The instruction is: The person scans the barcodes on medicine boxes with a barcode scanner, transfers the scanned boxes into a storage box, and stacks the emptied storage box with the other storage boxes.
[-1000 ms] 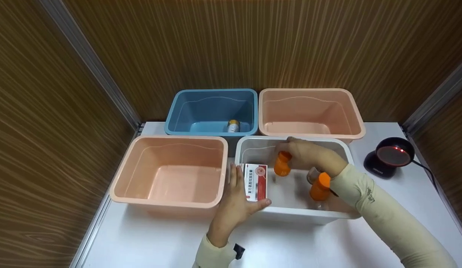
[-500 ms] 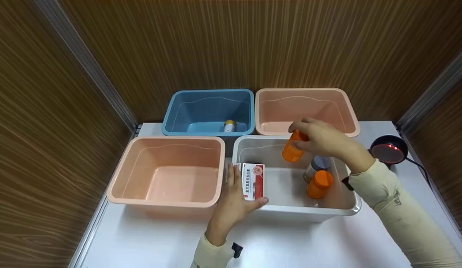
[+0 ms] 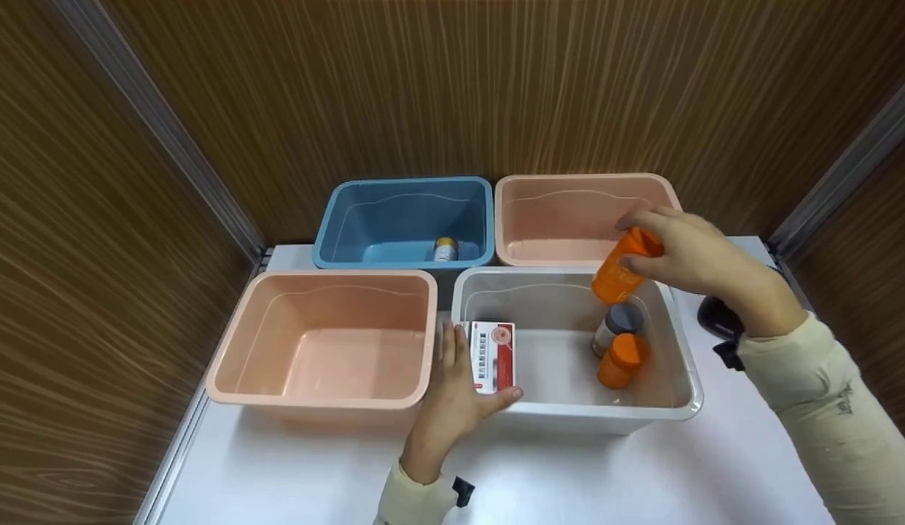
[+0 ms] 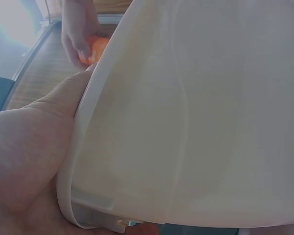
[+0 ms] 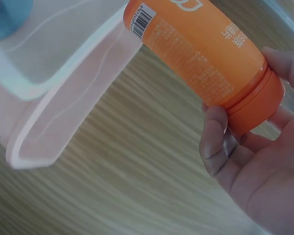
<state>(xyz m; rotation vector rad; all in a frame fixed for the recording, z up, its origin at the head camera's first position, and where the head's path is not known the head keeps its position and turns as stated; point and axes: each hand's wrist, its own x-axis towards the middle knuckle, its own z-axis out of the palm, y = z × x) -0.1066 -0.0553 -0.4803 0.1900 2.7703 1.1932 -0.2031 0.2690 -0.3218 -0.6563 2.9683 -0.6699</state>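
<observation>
In the head view my right hand grips an orange pill bottle by its cap, tilted above the white bin's back right part. White lettering and a barcode show on the bottle in the right wrist view, with fingers and thumb round its cap end. My left hand rests on the white bin's front left corner, fingers straight along the left rim, thumb on the front rim. Inside that bin are a white and red medicine box, a grey-capped bottle and another orange bottle.
A pink bin stands left of the white one. Behind are a blue bin, holding a yellow-capped bottle, and a second pink bin. A black scanner sits at right, partly hidden by my right arm.
My right hand has lifted the orange bottle from inside the white bin and carried it up and to the right. My left hand keeps its place on the bin's corner.
</observation>
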